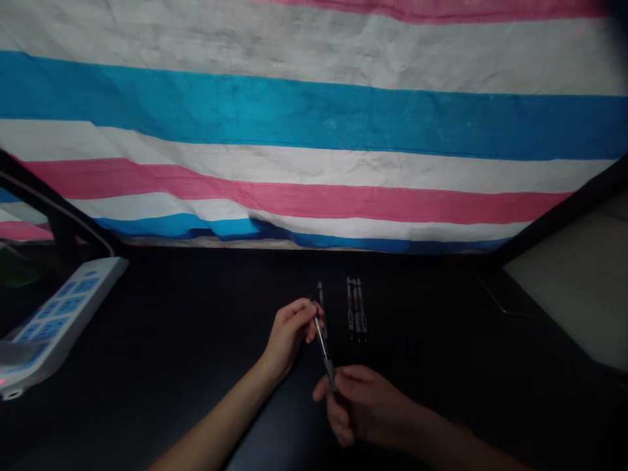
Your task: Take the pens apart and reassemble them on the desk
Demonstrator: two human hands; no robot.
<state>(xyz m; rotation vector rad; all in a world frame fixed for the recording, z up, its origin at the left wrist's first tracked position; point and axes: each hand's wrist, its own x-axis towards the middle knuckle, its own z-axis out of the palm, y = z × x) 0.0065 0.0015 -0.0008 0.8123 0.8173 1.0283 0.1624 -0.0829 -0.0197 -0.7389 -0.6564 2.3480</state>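
Between my two hands a slim pen [321, 339] with a clear barrel and dark grip is held up at a slant. The fingers of my left hand [293, 327] pinch its far end. Lower down, my right hand [366, 399] grips the near end between thumb and fingers. Just behind the held pen, partly covered by my left fingers, another pen [320, 290] lies on the dark table. To the right of it, several similar pens [356, 309] lie side by side, pointing away from me.
A white power strip [73, 314] with blue socket faces lies at the left of the black table [171, 366]. Behind the table hangs a striped plastic sheet [314, 118] in blue, white and pink. Dark frame bars [554, 203] rise at both sides.
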